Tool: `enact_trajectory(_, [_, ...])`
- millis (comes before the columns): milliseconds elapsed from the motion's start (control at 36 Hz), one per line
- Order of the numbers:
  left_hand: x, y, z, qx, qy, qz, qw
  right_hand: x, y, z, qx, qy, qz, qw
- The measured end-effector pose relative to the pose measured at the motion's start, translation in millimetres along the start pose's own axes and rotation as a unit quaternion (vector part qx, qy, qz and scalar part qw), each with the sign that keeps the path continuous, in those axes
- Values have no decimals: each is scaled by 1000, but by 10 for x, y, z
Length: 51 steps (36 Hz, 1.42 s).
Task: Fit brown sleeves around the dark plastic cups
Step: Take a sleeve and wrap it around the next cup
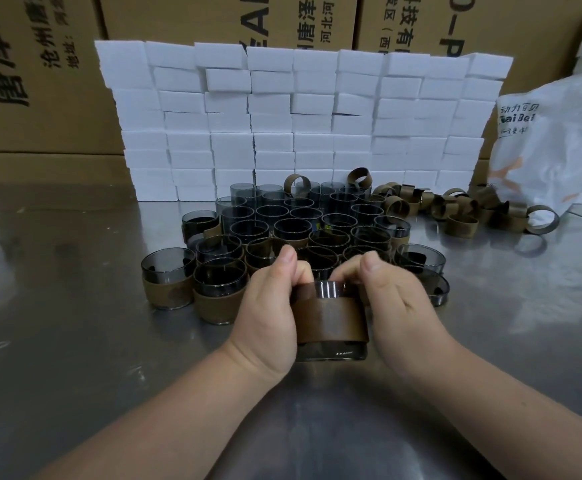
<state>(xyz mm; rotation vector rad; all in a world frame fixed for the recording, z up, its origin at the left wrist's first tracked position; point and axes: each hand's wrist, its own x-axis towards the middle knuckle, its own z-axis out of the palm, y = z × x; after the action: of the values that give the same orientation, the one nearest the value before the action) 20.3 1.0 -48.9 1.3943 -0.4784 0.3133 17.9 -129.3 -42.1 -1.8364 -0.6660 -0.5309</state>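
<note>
Fingers (301,271) of both hands are curled tight round one dark cup (331,291) at the lower middle of the frame, each thumb hooked over its rim. The left hand (268,306) grips the cup's left side and the right hand (400,306) its right side; neither holds anything else. One brown sleeve (331,322) already wraps the cup's middle, with a band of dark plastic showing above and below it. A grip from both sides probably steadies the cup while the sleeve is pushed level, so this one looks nearly finished. Whether its base touches the steel table (75,341) I cannot tell.

Just behind the hands, at the centre of the frame, the other cups (282,216) stand packed together, rims up. I count roughly three dozen, though overlap prevents an exact figure. Those nearest, such as the sleeved cup (168,289) at the left front, wear sleeves, while the ones farther back look bare. That suggests finished ones are set down in front.

The loose sleeves (455,209) lie in a heap at the middle right, on the right hand's side; there are at least fifteen, and two more sit on the back cups. A wall of white blocks (300,116) rises behind, about nine across and ten high. At least three cardboard boxes (40,81) fill the top of the frame, and one white bag (559,150) slumps at the right edge.
</note>
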Motion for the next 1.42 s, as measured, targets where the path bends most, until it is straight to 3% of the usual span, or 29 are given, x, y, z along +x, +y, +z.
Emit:
enact_trajectory(83, [-19,-6,22,17,-14,7,1000,-53,-8,43,3,-41,-14,999])
enact_trajectory(333, [-34,-24,31,42,-22,24,999,-68,-16,42,-7,-26,-15,1000])
enact_trajectory(889, [-39,13,59,31,-14,-19,999,-91,-73,51,-18,-19,-16,1000])
enact_trajectory(1417, [-32,-37,56,6,-6,-26,1000,-66,2,69,58,-42,18,997])
